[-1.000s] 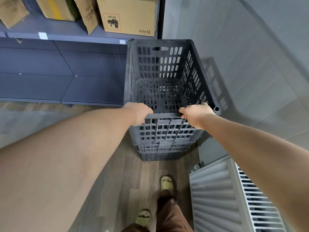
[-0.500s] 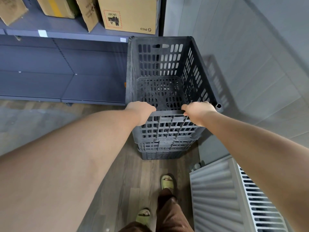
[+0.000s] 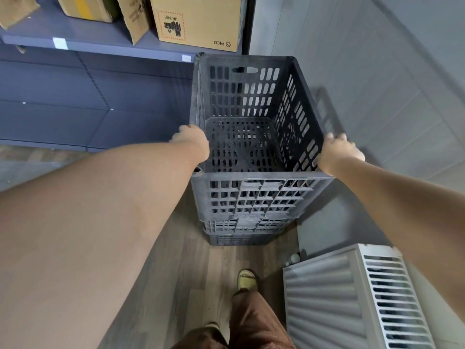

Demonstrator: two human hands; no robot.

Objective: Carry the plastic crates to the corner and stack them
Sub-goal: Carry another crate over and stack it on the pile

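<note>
A dark grey slotted plastic crate point(image 3: 251, 96) sits on top of a stack of like crates point(image 3: 241, 230) in the corner, between the blue shelf unit and the grey wall. My left hand point(image 3: 192, 142) rests on the top crate's left rim near the front corner, fingers wrapped over the outer side. On the right rim near the front corner lies my right hand point(image 3: 338, 153), its fingers curled over the edge. The crate stands upright and empty.
A blue shelf unit point(image 3: 75, 104) with cardboard boxes point(image 3: 198, 21) on top stands to the left. The grey wall point(image 3: 377, 84) runs along the right. A white radiator point(image 3: 352, 298) is at the lower right. My feet point(image 3: 247, 280) stand on the wood floor.
Both hands have slid from the crate's front rim outward to its left and right side rims. The crate has stayed on the stack.
</note>
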